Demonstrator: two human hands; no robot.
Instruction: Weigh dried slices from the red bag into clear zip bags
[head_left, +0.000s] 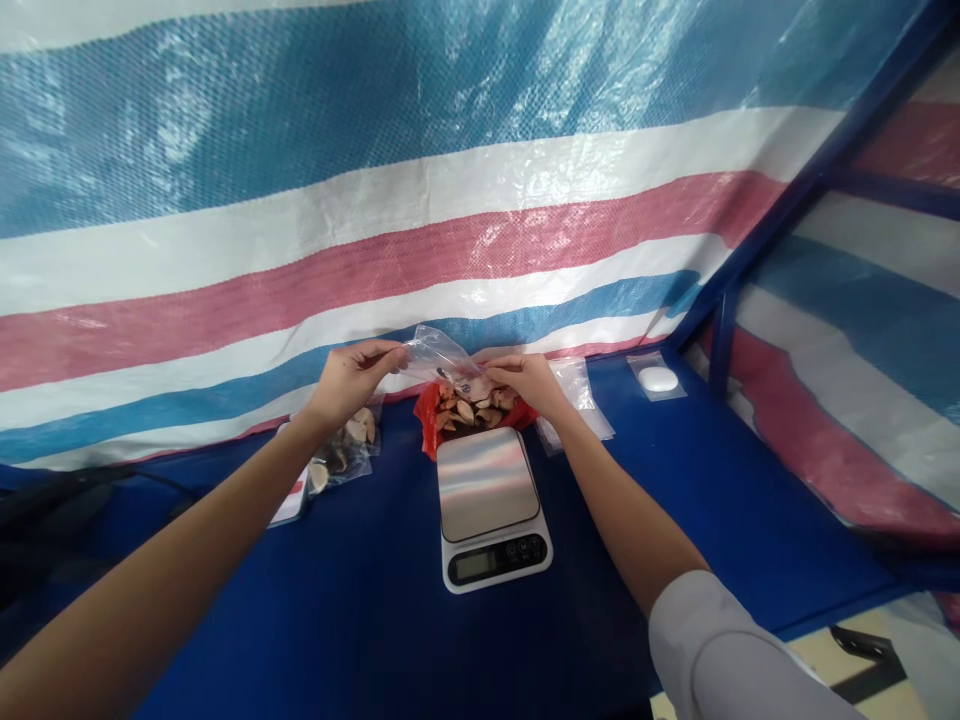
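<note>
A clear plastic bag (439, 352) is stretched between my two hands above a red plastic bag (429, 418). My left hand (358, 375) pinches the clear bag at its left end. On the other side, my right hand (529, 382) grips it with thumb and fingers. Brown and tan dried slices (469, 412) fill the opened red bag; I cannot tell whether any are inside the clear bag. Directly in front of the red bag stands a white digital kitchen scale (491, 500) with a bare metal plate. Its display shows no readable figure.
Filled clear bags (341, 462) lie at left, beside a white and red object (292, 503). Flat clear bags (577, 400) lie right of the red bag. A small bag with a white oval item (658, 379) is farther right. Striped sheeting (450, 230) rises behind the blue table (360, 610).
</note>
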